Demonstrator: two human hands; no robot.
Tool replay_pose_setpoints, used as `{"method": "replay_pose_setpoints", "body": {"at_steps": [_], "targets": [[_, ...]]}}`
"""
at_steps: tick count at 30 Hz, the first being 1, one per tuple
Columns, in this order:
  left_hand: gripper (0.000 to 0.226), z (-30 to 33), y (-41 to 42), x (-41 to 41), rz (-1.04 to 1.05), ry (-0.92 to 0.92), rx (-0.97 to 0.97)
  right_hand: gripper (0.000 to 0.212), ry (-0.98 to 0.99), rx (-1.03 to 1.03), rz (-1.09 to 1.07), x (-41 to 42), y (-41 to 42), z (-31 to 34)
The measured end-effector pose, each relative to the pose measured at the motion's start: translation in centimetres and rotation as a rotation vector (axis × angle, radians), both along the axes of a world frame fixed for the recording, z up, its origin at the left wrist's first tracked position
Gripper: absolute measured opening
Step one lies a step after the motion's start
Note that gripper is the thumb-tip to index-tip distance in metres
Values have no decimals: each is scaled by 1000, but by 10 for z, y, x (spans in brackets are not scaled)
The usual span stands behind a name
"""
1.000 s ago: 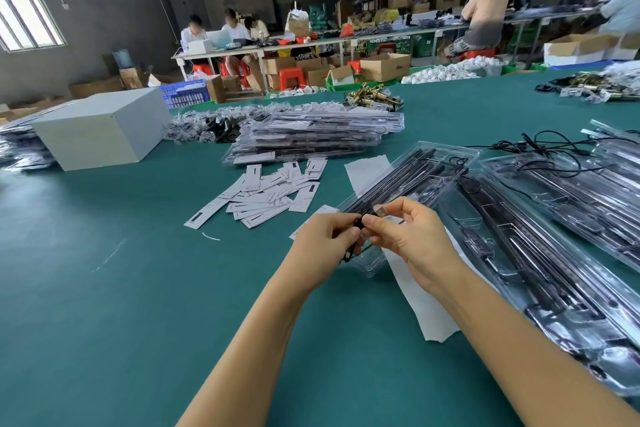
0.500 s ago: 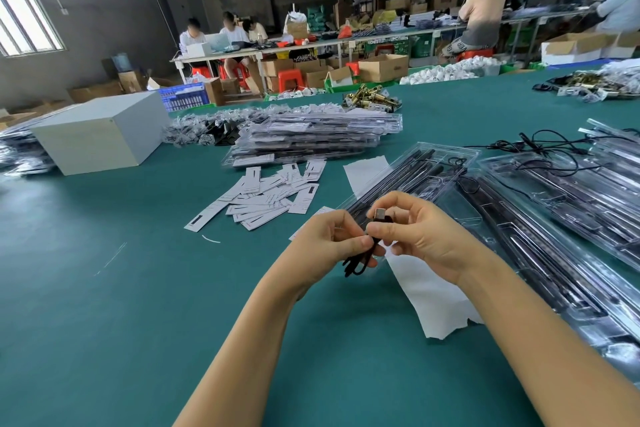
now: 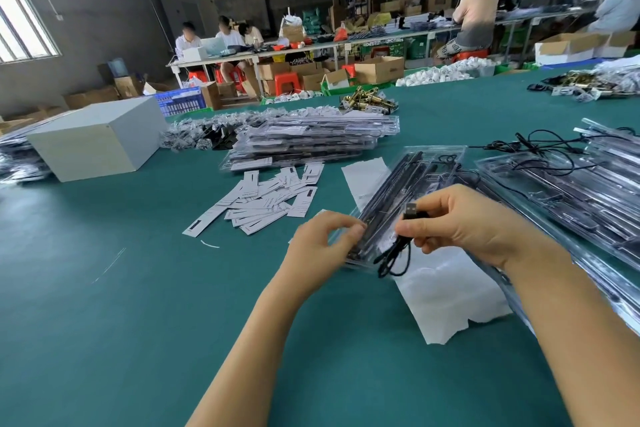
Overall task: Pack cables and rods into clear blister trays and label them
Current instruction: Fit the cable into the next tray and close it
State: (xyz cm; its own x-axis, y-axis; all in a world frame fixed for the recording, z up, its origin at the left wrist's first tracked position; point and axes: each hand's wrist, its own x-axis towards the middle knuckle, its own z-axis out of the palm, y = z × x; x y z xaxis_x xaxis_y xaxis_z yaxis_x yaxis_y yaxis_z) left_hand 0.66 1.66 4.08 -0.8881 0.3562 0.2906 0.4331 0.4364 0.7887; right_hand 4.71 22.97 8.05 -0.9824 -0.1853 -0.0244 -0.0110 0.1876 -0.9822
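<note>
A green-topped worktable (image 3: 104, 322) fills a grey-walled workshop where 3 seated workers (image 3: 221, 36) share a far bench. The right hand (image 3: 464, 222) pinches 1 black USB cable (image 3: 398, 246), its metal plug upright and its coil dangling. The left hand (image 3: 322, 243), fingers curled, grips the near end of 1 clear blister tray (image 3: 429, 156) holding black rods (image 3: 398, 184). Beyond the left hand lie scattered white labels (image 3: 263, 201), 1 stack of filled trays (image 3: 311, 142) and 1 grey box (image 3: 97, 139).
</note>
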Motion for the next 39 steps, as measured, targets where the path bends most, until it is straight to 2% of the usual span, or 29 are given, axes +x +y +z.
{"method": "replay_pose_setpoints", "body": {"at_steps": [2,4,5,7,11,14,18,25,27,29,32,34,35,39], "targets": [[41,-7,2,0,-131,83,-259,22,-5,33,-7,4,13,7],[67,-16,9,3,-224,34,-466,22,-22,57,-22,7,25,10],[72,-21,12,5,-248,15,-548,23,-34,65,-39,8,30,10],[65,-31,16,3,-240,58,-695,24,-58,70,-89,8,40,9],[47,-36,12,-9,-71,199,-843,19,-79,4,-204,8,56,6],[45,-36,-2,-18,-5,190,-890,20,-73,-103,-300,8,66,4],[46,-34,-21,-26,53,144,-851,29,-2,-103,-472,5,73,0],[81,-27,-45,-33,321,-76,-855,10,143,-177,-742,-3,71,-3],[77,-26,-44,-32,421,-88,-833,12,168,-189,-788,-6,62,-4],[59,-24,-36,-28,510,76,-772,13,166,-201,-777,-8,47,-4],[33,-24,-14,-19,459,487,-375,10,141,-266,-681,-11,20,-3],[25,-21,5,-6,403,590,-220,10,129,-342,-643,-12,4,-3],[22,-19,15,0,366,519,-145,10,104,-386,-625,-12,-2,-4],[24,-14,33,8,234,-173,348,26,-118,-577,-517,-15,-17,-8]]}}
